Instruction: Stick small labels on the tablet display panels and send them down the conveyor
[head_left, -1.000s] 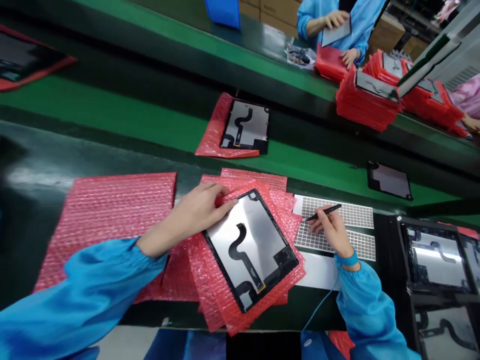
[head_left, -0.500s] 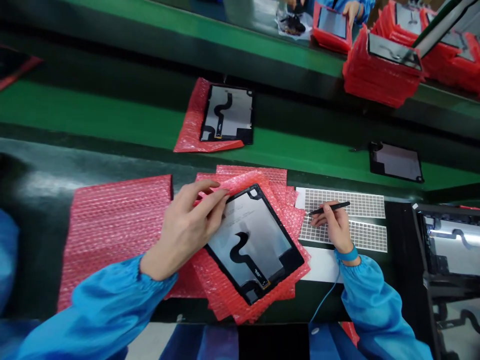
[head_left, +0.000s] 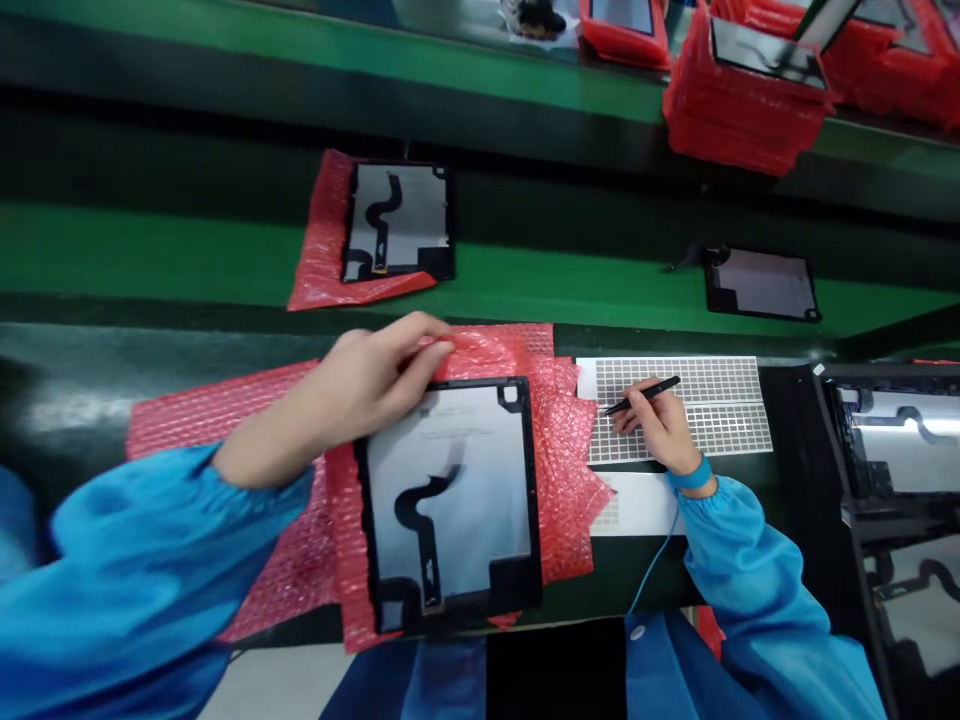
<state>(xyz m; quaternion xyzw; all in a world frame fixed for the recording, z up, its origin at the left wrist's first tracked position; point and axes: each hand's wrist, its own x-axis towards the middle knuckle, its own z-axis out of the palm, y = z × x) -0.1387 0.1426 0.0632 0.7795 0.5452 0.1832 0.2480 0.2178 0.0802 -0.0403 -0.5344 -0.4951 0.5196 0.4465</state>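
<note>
A black-framed display panel (head_left: 450, 490) with a curved black flex cable lies squarely in front of me on a pile of red bubble-wrap bags (head_left: 559, 480). My left hand (head_left: 375, 380) is closed, gripping the top left corner of the panel together with the bag under it. My right hand (head_left: 656, 425) is closed on thin black tweezers (head_left: 643, 395), whose tip rests on a white sheet of small gridded stickers (head_left: 705, 410) to the right of the panel.
A flat stack of red bubble wrap (head_left: 202, 440) lies to the left. On the green conveyor behind lie another panel on a red bag (head_left: 394, 225) and a bare panel (head_left: 761, 285). Red stacks with panels (head_left: 742, 90) stand far right; dark trays with panels (head_left: 892, 450) at right.
My left hand has turned the panel and its bag from a slant to square with the bench edge and pulled them nearer. The right hand stayed on the sticker sheet.
</note>
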